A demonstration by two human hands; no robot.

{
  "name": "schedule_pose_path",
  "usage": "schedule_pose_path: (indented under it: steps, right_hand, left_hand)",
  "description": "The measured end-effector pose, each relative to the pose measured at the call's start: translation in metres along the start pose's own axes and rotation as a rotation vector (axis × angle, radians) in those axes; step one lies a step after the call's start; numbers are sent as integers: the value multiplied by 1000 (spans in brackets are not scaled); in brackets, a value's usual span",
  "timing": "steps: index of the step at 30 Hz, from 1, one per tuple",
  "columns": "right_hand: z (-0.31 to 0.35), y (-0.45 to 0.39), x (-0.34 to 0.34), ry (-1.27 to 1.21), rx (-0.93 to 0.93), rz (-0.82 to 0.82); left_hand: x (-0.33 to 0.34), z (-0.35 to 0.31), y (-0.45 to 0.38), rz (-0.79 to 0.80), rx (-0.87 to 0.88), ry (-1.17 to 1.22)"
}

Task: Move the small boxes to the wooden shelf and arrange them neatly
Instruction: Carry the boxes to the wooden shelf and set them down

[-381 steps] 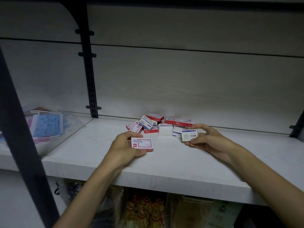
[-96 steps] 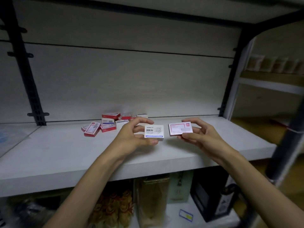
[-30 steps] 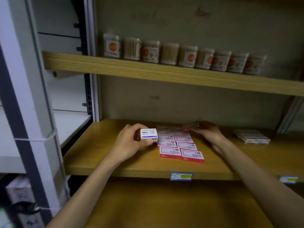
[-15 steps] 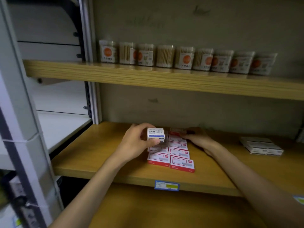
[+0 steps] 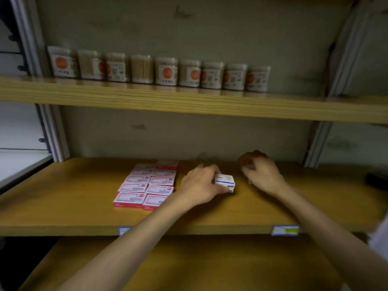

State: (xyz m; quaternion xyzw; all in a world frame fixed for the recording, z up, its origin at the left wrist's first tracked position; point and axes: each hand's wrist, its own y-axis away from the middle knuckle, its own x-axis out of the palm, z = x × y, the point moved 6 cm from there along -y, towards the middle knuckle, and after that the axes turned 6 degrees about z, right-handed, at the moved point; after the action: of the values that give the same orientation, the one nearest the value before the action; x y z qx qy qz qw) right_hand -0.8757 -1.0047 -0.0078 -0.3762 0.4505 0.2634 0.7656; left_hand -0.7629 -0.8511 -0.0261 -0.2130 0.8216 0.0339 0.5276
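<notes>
Your left hand (image 5: 199,183) has carried the white box (image 5: 225,182) right of the red boxes (image 5: 147,185); you grip its left end, box jutting rightward just over the shelf (image 5: 63,206). Right hand (image 5: 260,175), beyond it, curls; contents unclear

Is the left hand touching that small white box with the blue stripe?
Touching. The head view shows the left hand curled round the white box, fingers on its side.

No legible text anywhere. Blurred print on white box (image 5: 225,182), on red-and-white boxes (image 5: 144,186), on orange-dotted labels of jars (image 5: 167,71). Blue-edged price tags (image 5: 285,230) on wooden shelf (image 5: 63,206) edge, unreadable.
</notes>
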Motion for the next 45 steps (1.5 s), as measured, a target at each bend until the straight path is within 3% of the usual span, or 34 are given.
schedule_pose_path:
  steps: [10,22,28,31,45]
  right_hand:
    - [-91,35,-38,-66,97,-63]
    - [-75,46,-37,-162,-7,-45]
    - [-12,46,-20,-280,-161,8]
    - [35,46,-5,-326,-243,47]
    - [327,88,71,-388,-540,92]
  left_hand:
    - [63,-85,-40,22,-23,-185]
    - [60,-83,-43,-108,-62,-179]
    - [4,-47,5,-232,30,-307]
    - [-21,-16,35,-230,-8,-342]
    - [-156,148,251,-419,-147,-342]
